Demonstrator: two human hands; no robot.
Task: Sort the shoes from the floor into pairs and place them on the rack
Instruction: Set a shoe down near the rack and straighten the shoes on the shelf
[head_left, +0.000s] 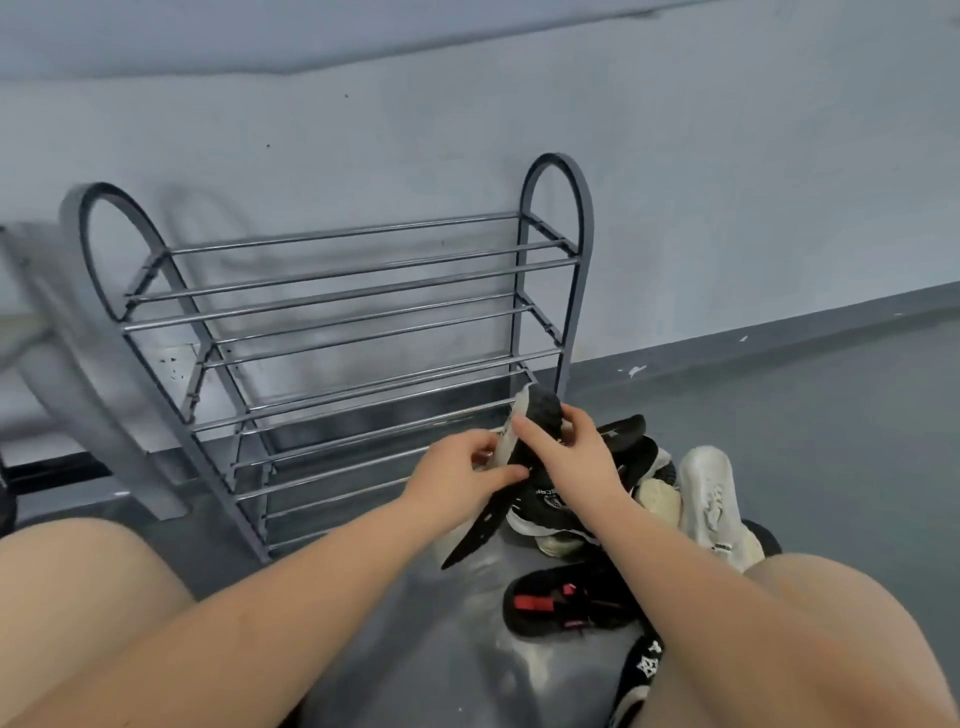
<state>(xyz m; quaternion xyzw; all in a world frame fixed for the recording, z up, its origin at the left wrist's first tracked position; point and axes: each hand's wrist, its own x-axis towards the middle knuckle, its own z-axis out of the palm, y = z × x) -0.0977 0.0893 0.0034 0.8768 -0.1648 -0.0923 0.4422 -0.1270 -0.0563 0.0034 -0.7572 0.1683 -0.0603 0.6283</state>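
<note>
Standing against the wall, the grey metal tiered shoe rack (332, 332) carries no shoes on its rails. Left hand (457, 467) fingers are curled shut on the white sole edge of the black knit sneaker (535, 431). Right hand (571, 447) fingers close over its upper, index finger extended. Sneaker long axis runs upward toward the rack, held off the floor. Beyond the right fingers, the pile of black and white shoes (649, 483) lies on the grey floor (805, 441).

Black shoe (545, 499) in your pile: white letters on it, maybe "SCAP", too blurry for you to be sure.
Black strap (644, 662) by your right leg: white marks, not clear enough for you to read.
White shoe (709, 493): a tiny dark label, too small to read.
</note>
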